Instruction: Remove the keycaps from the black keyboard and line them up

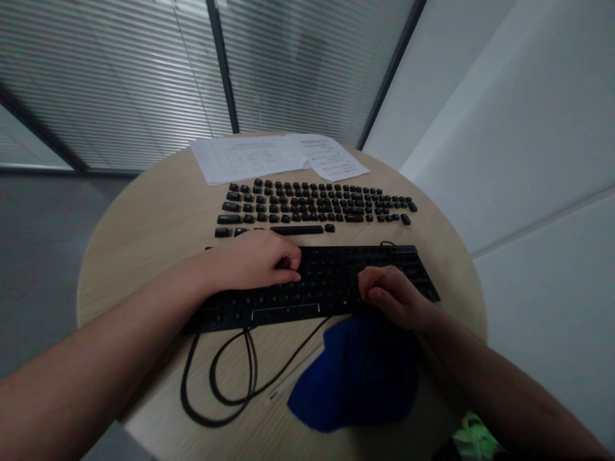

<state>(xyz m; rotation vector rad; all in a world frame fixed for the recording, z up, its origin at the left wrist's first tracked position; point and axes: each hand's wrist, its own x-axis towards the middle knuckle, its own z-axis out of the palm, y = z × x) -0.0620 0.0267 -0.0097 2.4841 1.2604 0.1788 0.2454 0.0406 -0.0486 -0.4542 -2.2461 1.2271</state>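
A black keyboard (331, 275) with its keycaps off lies across the round table, bare key posts showing. Over its left half, my left hand (259, 259) is curled, thumb and fingers bent in near the posts. My right hand (391, 294) is closed above the right part of the board, its fingertips tucked down. Whatever either hand may hold is hidden or too small to make out. Behind the keyboard, loose black keycaps (312, 205) are set out in rows like a key layout. My left hand partly covers the front row, near the long spacebar (296, 230).
Printed papers (250, 157) lie at the table's far edge. A looped black cable (216, 384) and a blue cloth item (360, 378) are in front of the keyboard. Below the table's right front sits something green (473, 435). A white wall (538, 160) stands close on the right.
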